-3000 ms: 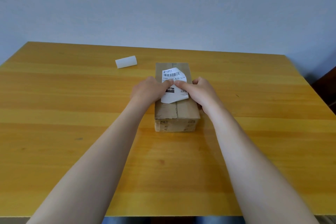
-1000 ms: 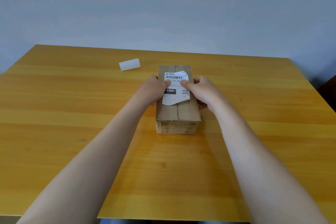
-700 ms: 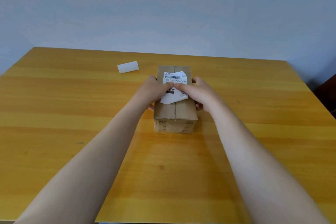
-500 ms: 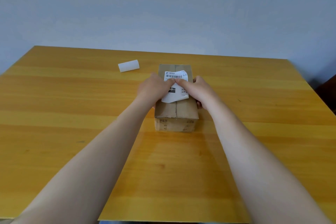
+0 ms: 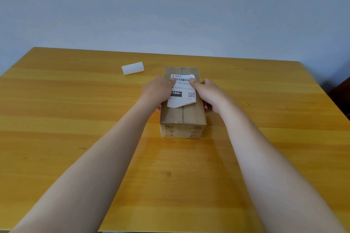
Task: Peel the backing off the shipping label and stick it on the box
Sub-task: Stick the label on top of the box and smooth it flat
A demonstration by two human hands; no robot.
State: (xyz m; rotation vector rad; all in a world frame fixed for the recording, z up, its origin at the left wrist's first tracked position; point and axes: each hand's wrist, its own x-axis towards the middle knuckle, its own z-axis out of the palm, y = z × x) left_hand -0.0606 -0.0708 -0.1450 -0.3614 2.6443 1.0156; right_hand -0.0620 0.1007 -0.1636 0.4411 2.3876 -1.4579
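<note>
A brown cardboard box (image 5: 182, 117) lies lengthwise in the middle of the table. A white shipping label (image 5: 182, 93) with a barcode and a QR code lies on its top. The label's near edge curls up a little off the cardboard. My left hand (image 5: 158, 90) holds the box's left side with its thumb pressed on the label's far left part. My right hand (image 5: 208, 91) holds the right side, thumb pressed on the label's far right part. Both sets of fingers reach down the box's sides, mostly hidden.
A curled white strip of backing paper (image 5: 133, 68) lies on the yellow wooden table (image 5: 75, 109), behind and left of the box. A plain wall stands behind the table's far edge. Something dark shows at the right border past the table.
My two thumbs met at the middle of the label half a second ago. They have slid apart towards its left and right edges. The box has stayed in place.
</note>
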